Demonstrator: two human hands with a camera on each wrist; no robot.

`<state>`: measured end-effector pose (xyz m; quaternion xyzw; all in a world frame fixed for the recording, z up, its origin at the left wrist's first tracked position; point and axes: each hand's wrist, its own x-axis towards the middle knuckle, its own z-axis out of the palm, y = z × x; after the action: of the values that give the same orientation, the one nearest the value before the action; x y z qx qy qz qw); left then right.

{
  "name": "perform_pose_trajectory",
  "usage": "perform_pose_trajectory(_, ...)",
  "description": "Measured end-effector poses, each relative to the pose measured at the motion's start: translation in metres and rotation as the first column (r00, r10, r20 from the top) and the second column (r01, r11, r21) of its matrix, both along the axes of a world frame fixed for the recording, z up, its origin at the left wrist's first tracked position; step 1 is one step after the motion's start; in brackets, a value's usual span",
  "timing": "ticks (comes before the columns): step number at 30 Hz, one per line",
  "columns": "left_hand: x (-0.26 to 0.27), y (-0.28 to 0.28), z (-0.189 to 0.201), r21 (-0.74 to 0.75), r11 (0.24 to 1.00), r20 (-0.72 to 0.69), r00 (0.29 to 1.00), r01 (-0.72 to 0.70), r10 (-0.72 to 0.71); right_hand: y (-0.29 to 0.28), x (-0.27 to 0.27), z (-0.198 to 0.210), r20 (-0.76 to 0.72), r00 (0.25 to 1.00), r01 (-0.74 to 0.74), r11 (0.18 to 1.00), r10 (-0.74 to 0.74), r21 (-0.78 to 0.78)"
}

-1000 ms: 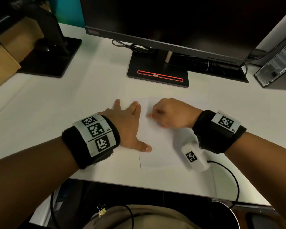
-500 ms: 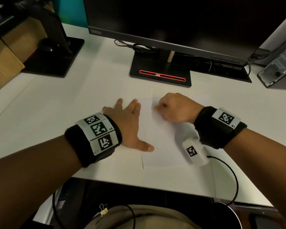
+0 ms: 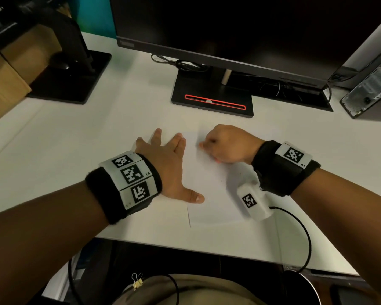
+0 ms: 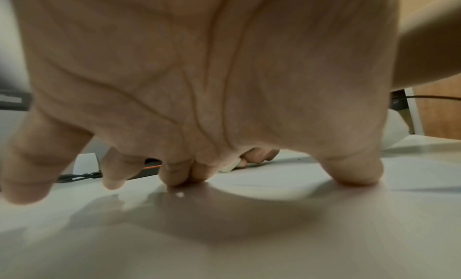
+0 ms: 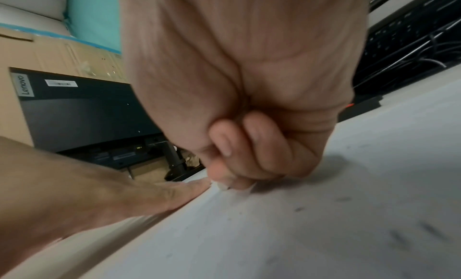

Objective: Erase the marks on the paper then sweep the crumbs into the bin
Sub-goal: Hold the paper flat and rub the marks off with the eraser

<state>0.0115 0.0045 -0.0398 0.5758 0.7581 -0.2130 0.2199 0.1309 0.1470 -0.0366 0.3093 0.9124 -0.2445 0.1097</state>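
My left hand lies flat with fingers spread on the left edge of the paper, near the table's front edge. My right hand pinches a small white eraser against the sheet's far part. The paper is thin and will likely buckle, so I keep it pinned. Dark crumbs lie loose; there's open table to the right.

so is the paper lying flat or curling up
Flat. The paper lies spread on the desk, pinned by the left hand pressing its edge; the right hand rubs an eraser on it.
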Motion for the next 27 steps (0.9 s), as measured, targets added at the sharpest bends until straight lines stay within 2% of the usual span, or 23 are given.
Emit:
perform_pose_trajectory(4, 0.000, -0.001, 0.000, -0.014, 1.000, -0.016, 1.000, -0.006, 0.006, -0.014, -0.003, -0.003, 0.051, 0.994, -0.100, 0.994, 0.102, -0.039)
perform_pose_trajectory(9, 0.001, 0.000, 0.001, -0.025, 1.000, -0.028, 1.000, -0.001, 0.000, 0.000, -0.008, 0.000, 0.004, 1.000, -0.022, 0.999, 0.022, 0.024)
perform_pose_trajectory(12, 0.000, -0.001, -0.001, -0.011, 1.000, -0.021, 1.000, -0.005, 0.005, -0.012, -0.010, -0.004, 0.047, 0.992, -0.117, 0.993, 0.117, -0.012)
perform_pose_trajectory(16, 0.000, -0.001, -0.001, -0.015, 1.000, -0.031, 1.000, 0.002, -0.003, -0.002, -0.014, -0.001, 0.003, 1.000, -0.021, 1.000, 0.021, -0.005)
perform_pose_trajectory(18, 0.000, -0.001, -0.001, -0.012, 1.000, -0.030, 1.000, 0.005, -0.005, -0.002, -0.015, -0.001, 0.000, 0.999, -0.046, 0.999, 0.046, 0.020)
perform_pose_trajectory(21, -0.001, -0.001, -0.001, -0.011, 1.000, -0.022, 1.000, -0.003, 0.002, -0.009, -0.016, -0.003, 0.058, 0.991, -0.118, 0.993, 0.119, -0.021)
perform_pose_trajectory(25, 0.000, -0.001, 0.000, -0.019, 1.000, -0.030, 1.000, -0.001, 0.000, 0.006, -0.017, 0.003, 0.000, 1.000, 0.000, 1.000, 0.000, 0.030)
perform_pose_trajectory(27, 0.000, -0.002, 0.001, -0.019, 1.000, -0.029, 1.000, -0.001, 0.001, 0.001, -0.019, 0.000, 0.004, 0.999, -0.038, 0.998, 0.038, 0.050)
